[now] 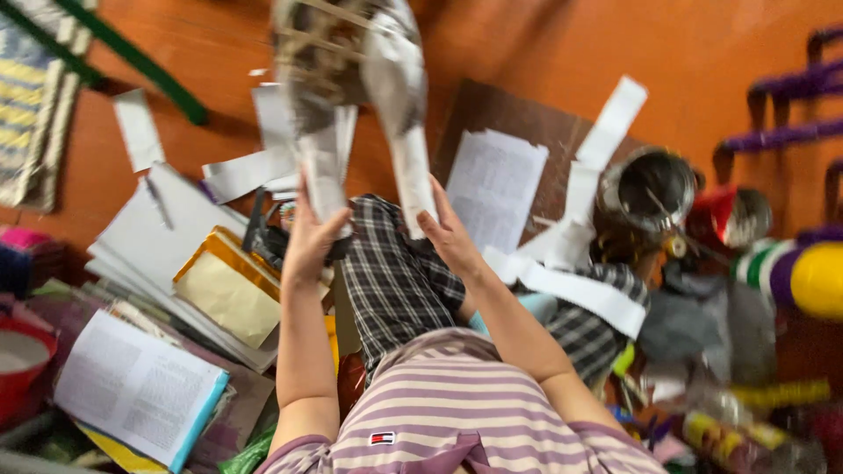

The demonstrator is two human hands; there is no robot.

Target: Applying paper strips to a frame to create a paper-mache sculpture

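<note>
Two hands up in front of us: left hand [309,241] and right hand [448,233], fingers of each clamped on a hanging paper leg of a blurred papier-mâché frame [347,61], held raised over the orange floor [615,44]. We sit on that floor, plaid trousers [395,281] below the hands. Left side is crowded: stacked white sheets [149,237], a yellow envelope [228,290], an open printed book [136,386] near the bottom left corner. Right side: a printed page [496,184] on brown board, white paper strips [580,281], a metal pot [654,189], a yellow ball [817,279] at the right edge. Bare floor shows only along the top edge.
</note>
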